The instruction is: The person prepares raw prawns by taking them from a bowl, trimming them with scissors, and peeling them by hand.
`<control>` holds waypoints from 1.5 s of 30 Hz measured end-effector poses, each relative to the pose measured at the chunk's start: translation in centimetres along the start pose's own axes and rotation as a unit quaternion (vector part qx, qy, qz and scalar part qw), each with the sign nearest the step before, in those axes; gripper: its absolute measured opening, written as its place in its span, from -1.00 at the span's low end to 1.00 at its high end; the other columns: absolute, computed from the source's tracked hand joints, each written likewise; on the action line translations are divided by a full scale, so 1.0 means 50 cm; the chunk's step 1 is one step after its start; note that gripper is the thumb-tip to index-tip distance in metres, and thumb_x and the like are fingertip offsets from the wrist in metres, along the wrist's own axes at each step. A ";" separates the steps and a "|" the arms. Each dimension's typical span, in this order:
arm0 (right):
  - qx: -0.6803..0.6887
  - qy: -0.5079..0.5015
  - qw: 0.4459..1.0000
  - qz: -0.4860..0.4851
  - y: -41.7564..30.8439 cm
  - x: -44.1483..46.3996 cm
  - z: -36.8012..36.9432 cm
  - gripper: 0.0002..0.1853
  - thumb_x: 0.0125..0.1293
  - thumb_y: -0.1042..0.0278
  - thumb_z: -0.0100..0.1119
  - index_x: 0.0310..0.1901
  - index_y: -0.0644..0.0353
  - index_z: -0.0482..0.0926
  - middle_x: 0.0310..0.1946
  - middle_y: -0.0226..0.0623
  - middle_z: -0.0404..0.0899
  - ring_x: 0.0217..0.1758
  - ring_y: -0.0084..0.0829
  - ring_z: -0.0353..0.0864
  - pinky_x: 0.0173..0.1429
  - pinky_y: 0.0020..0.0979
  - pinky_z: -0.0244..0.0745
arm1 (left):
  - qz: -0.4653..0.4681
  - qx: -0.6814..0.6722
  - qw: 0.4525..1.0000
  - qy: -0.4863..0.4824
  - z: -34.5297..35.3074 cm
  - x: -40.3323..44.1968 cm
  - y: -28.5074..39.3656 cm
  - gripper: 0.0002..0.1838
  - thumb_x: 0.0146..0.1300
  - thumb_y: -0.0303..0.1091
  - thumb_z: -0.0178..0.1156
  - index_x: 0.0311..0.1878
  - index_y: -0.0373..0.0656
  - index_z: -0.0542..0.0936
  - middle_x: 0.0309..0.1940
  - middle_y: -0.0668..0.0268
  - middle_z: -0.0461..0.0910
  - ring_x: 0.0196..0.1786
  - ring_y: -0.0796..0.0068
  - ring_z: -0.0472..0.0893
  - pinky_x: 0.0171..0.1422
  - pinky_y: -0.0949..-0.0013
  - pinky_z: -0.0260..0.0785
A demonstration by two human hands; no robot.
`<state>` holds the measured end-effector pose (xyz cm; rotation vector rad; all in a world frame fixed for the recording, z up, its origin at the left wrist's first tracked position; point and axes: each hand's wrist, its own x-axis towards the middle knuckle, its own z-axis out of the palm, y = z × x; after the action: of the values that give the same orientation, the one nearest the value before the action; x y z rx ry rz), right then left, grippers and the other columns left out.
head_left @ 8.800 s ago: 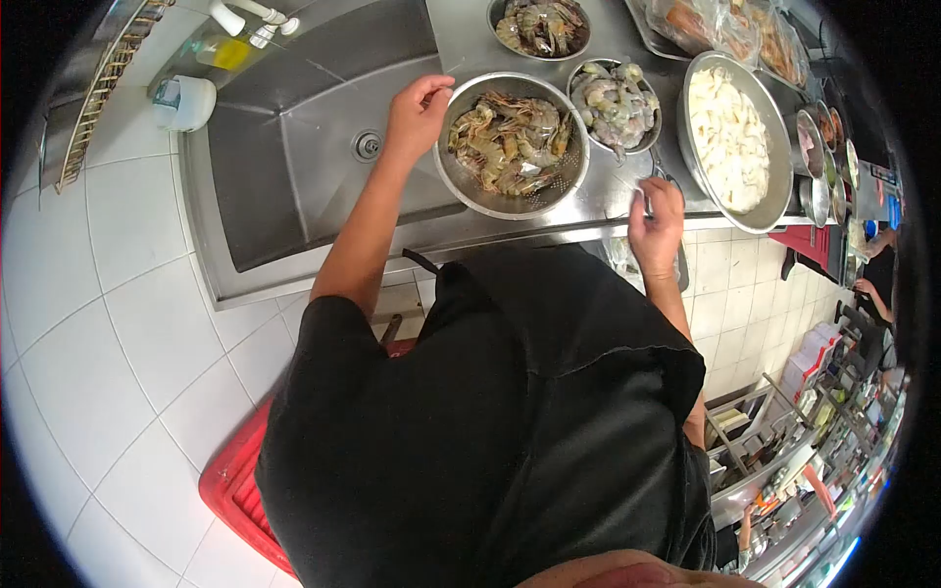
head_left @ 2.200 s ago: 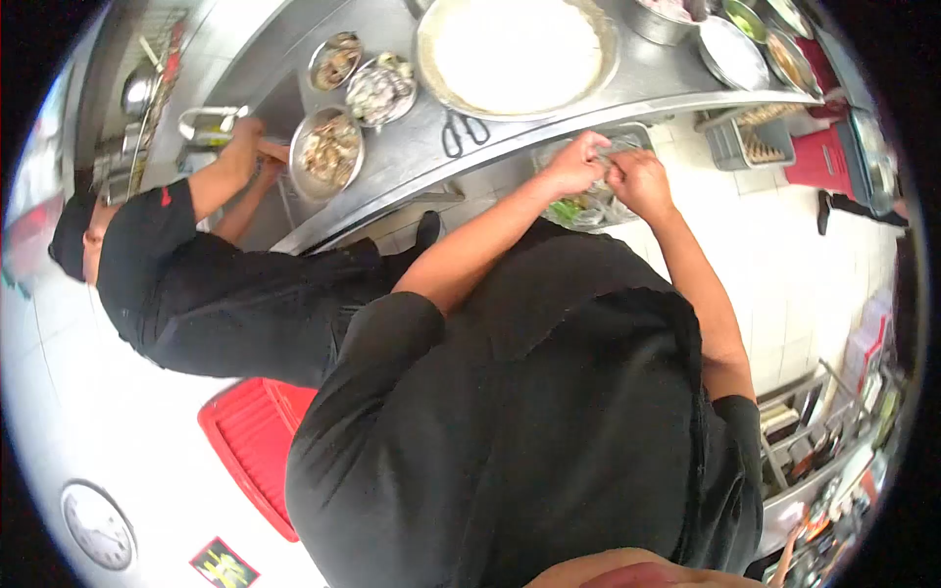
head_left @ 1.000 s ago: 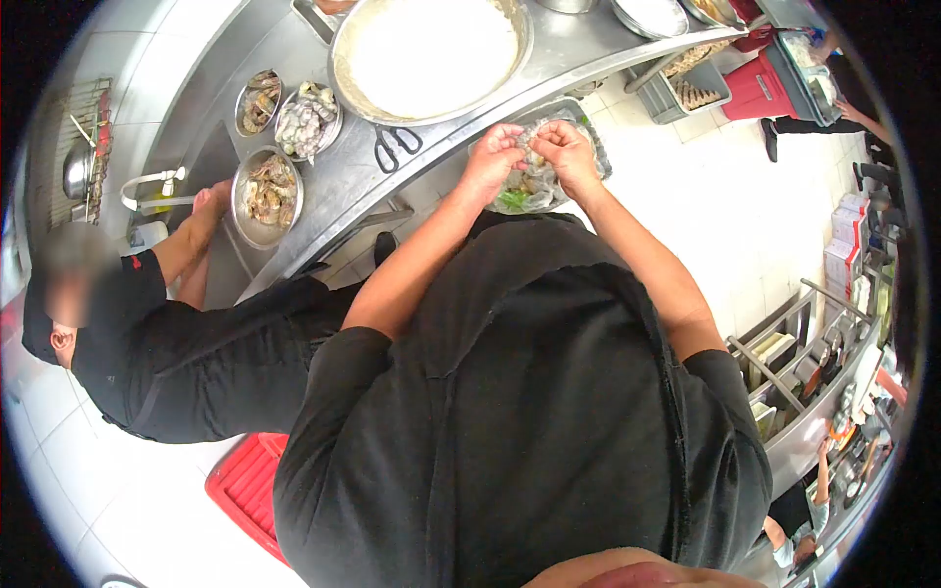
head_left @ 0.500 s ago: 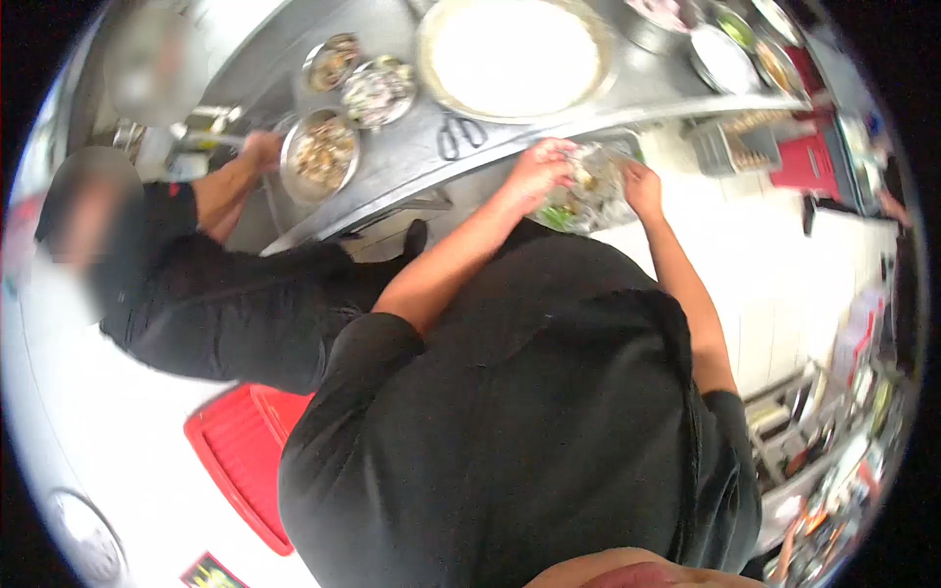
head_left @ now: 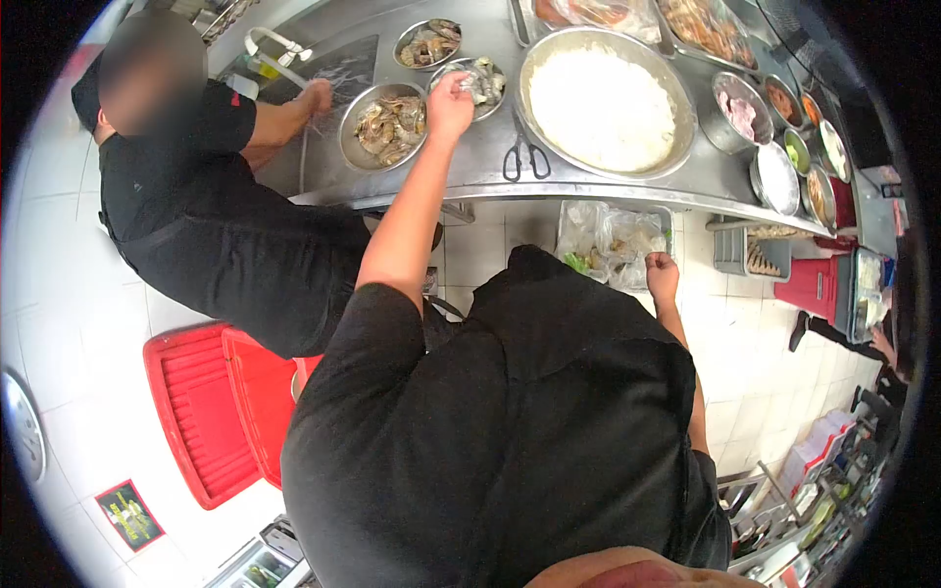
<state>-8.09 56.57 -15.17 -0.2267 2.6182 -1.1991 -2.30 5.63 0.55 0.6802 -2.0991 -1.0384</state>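
Note:
My left hand (head_left: 451, 106) is stretched out over the steel counter. Its closed fingertips are at a small metal bowl of grey, peeled-looking shrimp (head_left: 485, 80); what they hold, if anything, is hidden. Beside it stand a larger bowl of unpeeled shrimp (head_left: 390, 129) and a smaller bowl of shrimp (head_left: 428, 45). Low on the right, my right hand (head_left: 663, 276) has curled fingers near the edge of a plastic-lined bin (head_left: 585, 227), and I cannot make out anything in them. Inside the bin lie pale brownish scraps and some green leaves.
Black scissors (head_left: 526, 160) lie at the counter's front edge, below a wide pan of white food (head_left: 603, 103). A co-worker (head_left: 211, 196) stands at the left with hands under a running tap (head_left: 279, 51). Several bowls line the right end. A red lid (head_left: 201, 412) is behind the co-worker.
My left hand has moved from above the bin up and left to the small shrimp bowl. My right hand is lower, at the bin's edge. The view has shifted, showing more of the counter.

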 end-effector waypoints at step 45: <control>0.059 -0.109 0.976 0.181 0.062 -0.052 -0.014 -0.89 0.30 0.46 0.19 -0.25 0.33 0.63 -0.55 -0.33 0.56 -0.55 -0.55 0.45 -0.41 -0.42 0.37 | 0.167 0.223 0.960 0.004 0.078 0.059 -0.020 -0.40 0.11 -0.03 0.36 0.27 0.19 0.56 0.45 0.06 0.25 0.49 -0.10 0.17 0.54 -0.25 -0.08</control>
<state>-5.91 59.70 -16.66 0.1312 2.2648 -1.1235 -7.00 4.83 -0.95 0.5066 -2.3593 -0.3766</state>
